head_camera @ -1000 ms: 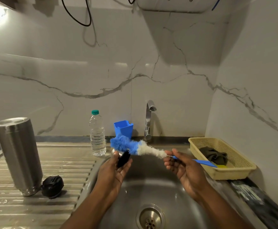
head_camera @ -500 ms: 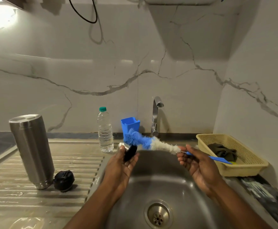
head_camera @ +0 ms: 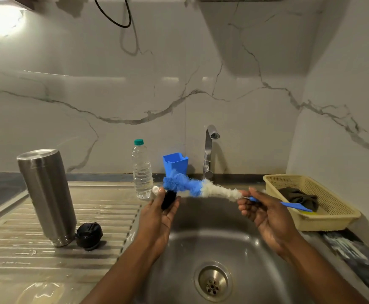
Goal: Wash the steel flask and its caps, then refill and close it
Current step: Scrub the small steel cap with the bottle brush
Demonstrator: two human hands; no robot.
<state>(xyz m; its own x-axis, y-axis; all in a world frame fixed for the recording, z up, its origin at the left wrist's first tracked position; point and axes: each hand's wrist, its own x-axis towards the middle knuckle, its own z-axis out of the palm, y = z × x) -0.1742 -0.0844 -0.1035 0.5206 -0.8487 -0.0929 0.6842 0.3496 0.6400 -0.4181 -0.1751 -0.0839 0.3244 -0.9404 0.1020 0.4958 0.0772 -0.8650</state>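
Far left: ribbed steel drainboard (head_camera: 25, 249), wet in patches. Steel flask (head_camera: 47, 196) stands on end on it, nothing gripping it. Large black cap (head_camera: 89, 235) sits just beside the flask's foot, on the right; whether they touch cannot be told.

At the back edge, against the marble wall: clear water bottle (head_camera: 142, 172), green top on, upright. Just right of it, a blue plastic cup (head_camera: 176, 164).

Left hand (head_camera: 159, 216) is raised over the sink's left rim, palm up, thumb pinching a small black cap (head_camera: 168, 199) against the fingers. A small white item behind the thumb is too blurred to identify.

Bottle brush (head_camera: 192, 187) is held level between the hands, above the basin. Its blue bristle tip touches the small black cap; white bristles run toward the right hand.

Tap (head_camera: 210, 150) stands behind, no water seen running. Sink (head_camera: 212, 233) lies below, with the drain (head_camera: 213, 281) at centre.

Right hand (head_camera: 264, 213) has curled fingers pinching the brush at the start of its blue handle; the handle's end reaches over the yellow basket (head_camera: 332, 220).

The basket sits on the counter at right, holding a dark cloth (head_camera: 299, 196).
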